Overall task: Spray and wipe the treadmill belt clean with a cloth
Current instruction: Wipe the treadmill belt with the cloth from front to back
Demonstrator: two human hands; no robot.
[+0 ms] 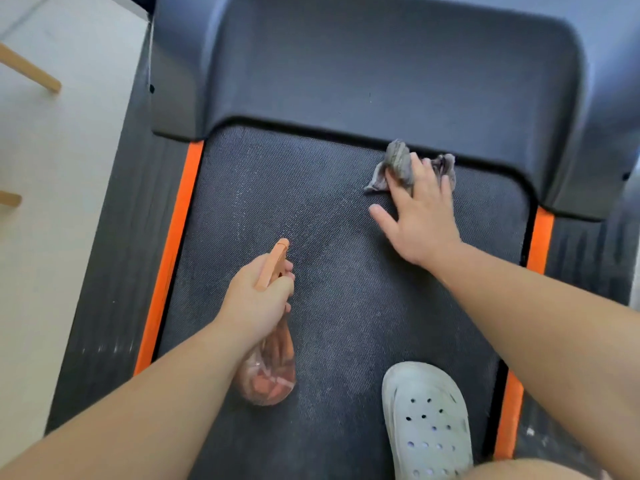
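Cloth (pixel 398 162) half-hidden under flat right hand (pixel 420 218); left hand (pixel 256 303) grasps spray bottle (pixel 273 374).

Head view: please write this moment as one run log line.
left hand grips spray bottle | right hand presses cloth on belt

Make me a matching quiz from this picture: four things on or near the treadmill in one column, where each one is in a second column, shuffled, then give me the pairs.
Column one
1 spray bottle
2 cloth
3 clog
4 wooden leg

Column two
A on the pale floor, far left
B under the right hand, by the motor cover
C standing on the belt, near right
D gripped by the left hand

Pairs: 1-D, 2-B, 3-C, 4-A
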